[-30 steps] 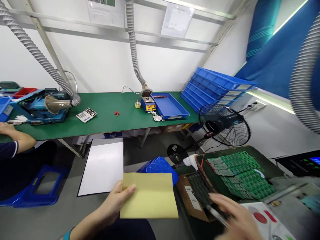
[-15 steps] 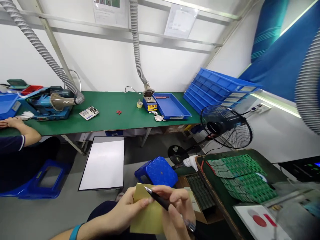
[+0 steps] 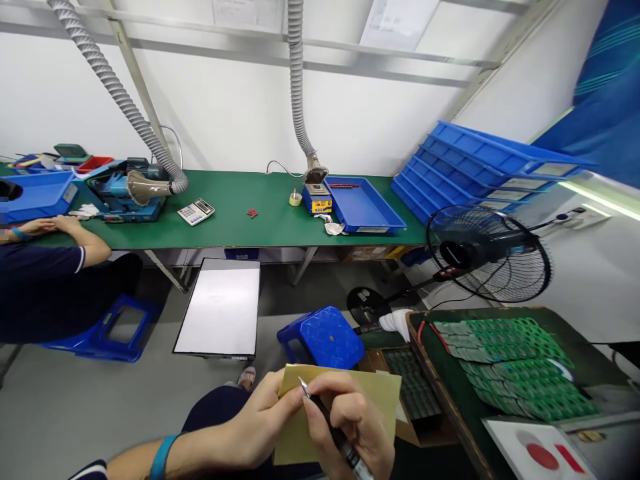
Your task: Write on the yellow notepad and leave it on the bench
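The left hand (image 3: 260,420) pinches a yellow card (image 3: 370,400) by its left edge, thumb on the near face and fingers curled out of sight behind it. The card sits low in the middle of the view, above the person's lap; its lower edge is hidden behind the right hand and its bottom left corner runs close to the picture's edge. The right hand (image 3: 350,420) is closed around a black pen (image 3: 330,423), tip up and resting at the card's top left corner; the pen's back end is cut off at the bottom edge. Whether the tip actually touches the card cannot be told.

Just beyond the card stands a blue stool (image 3: 325,337), and beside it a carton (image 3: 410,383) of dark parts, half hidden by the card and by the edge of a near table (image 3: 435,373). That table holds a heap of green boards (image 3: 515,363); its right end is cut off. A fan (image 3: 487,253) stands behind it.

Across the aisle runs a green bench (image 3: 240,227) with a calculator (image 3: 196,211), a blue tray (image 3: 363,210) and small red bits too small to make out. At far left a co-worker's arm (image 3: 75,237) rests on the bench; the rest of that person is mostly cut off
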Motion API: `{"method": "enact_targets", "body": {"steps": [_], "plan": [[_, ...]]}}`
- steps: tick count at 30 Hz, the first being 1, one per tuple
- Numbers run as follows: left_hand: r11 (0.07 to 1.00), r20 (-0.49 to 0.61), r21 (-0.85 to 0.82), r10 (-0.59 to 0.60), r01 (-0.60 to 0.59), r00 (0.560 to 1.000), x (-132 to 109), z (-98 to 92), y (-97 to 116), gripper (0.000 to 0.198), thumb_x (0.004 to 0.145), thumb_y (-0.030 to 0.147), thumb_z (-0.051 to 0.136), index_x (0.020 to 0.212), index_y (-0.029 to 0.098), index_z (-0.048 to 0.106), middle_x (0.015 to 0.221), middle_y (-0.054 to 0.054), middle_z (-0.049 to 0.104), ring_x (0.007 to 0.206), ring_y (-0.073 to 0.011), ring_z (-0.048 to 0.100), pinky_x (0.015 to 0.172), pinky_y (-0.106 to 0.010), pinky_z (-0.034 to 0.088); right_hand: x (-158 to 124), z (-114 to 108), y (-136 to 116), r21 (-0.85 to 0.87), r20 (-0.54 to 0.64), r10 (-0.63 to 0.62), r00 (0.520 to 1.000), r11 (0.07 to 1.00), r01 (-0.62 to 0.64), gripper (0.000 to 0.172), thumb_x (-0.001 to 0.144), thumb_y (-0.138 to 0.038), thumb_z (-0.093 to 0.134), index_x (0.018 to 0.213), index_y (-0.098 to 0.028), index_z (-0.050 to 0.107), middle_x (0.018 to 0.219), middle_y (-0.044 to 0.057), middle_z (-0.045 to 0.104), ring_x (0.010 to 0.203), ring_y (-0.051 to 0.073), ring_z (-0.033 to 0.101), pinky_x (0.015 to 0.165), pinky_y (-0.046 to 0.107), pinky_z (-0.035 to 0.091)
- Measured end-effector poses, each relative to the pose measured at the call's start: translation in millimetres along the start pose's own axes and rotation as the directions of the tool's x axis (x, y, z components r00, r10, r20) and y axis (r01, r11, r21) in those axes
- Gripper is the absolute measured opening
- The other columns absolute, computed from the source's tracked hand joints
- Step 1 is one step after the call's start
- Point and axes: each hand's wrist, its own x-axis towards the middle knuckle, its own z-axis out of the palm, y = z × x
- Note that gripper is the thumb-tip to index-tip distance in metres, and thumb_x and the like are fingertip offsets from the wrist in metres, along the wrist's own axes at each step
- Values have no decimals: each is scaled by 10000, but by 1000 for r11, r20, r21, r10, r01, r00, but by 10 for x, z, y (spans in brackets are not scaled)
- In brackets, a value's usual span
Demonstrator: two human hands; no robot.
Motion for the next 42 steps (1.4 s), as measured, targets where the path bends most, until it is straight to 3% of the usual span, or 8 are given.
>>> {"method": "enact_targets", "body": {"steps": [3,9,19,27,36,42], "plan": [[998,12,46,39,-40,999,-25,22,-16,626,724,717,487,910,146,662,895,-73,615,853,-236,528,755,-313,447,-40,44,-22,-24,-90,31,995,999,-33,261,781,-71,521,641,-205,346,754,-6,583,619,101,547,555,235,417],[991,-61,134,10,-2,998,-59,11,-37,551,739,625,507,919,131,670,931,-96,604,912,-269,515,817,-344,430,-75,39,-30,-17,-64,59,996,998,-60,290,770,-79,550,626,-205,333,721,-19,595,618,105,559,566,235,428],[988,86,133,67,-78,994,-100,57,187,426,813,513,446,874,149,660,851,-59,622,817,-220,514,732,-289,421,-75,-24,38,-32,-23,-21,1000,999,20,297,747,-41,557,633,-209,340,741,-7,609,613,112,580,572,246,484],[980,-25,195,-42,46,999,-93,40,106,605,734,676,443,916,139,656,920,-89,602,874,-264,492,793,-349,414,-76,12,30,-52,-41,-3,999,999,1,299,751,-25,558,631,-205,351,763,2,606,642,112,584,597,251,494],[983,77,164,65,-76,995,-37,72,156,624,789,703,391,820,140,658,800,-56,598,751,-191,470,682,-276,410,-36,14,17,-80,-59,-9,998,997,4,293,762,-14,534,625,-196,350,756,-8,599,629,91,577,603,241,490],[989,103,131,49,-62,994,-3,50,128,589,810,663,414,839,119,640,808,-56,565,777,-189,470,694,-272,420,11,-41,91,-66,-8,-65,998,996,64,311,731,22,557,637,-202,363,746,-1,614,601,95,579,565,233,498]]}}
